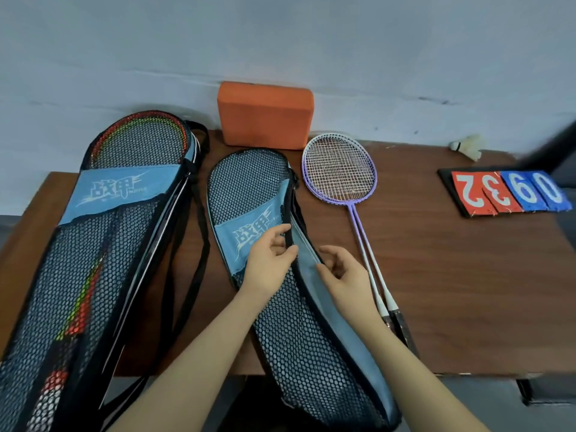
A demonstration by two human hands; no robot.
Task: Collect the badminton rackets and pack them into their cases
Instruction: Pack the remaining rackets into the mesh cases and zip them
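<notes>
Left hand (268, 257) pinching case (249, 188) edge

A brown wooden worktop (452, 275) stands against a pale grey wall (280, 42). At its back edge an orange foam block (265, 113) stands on its long side, touching the wall. Near the far right corner lies a white shuttlecock (470, 146), on its side. Just in front of it a flat black scoreboard (444, 177) lies on the wood, carrying two red cards (481, 193) and two blue cards (536, 190) with white digits, seen upside down.
</notes>
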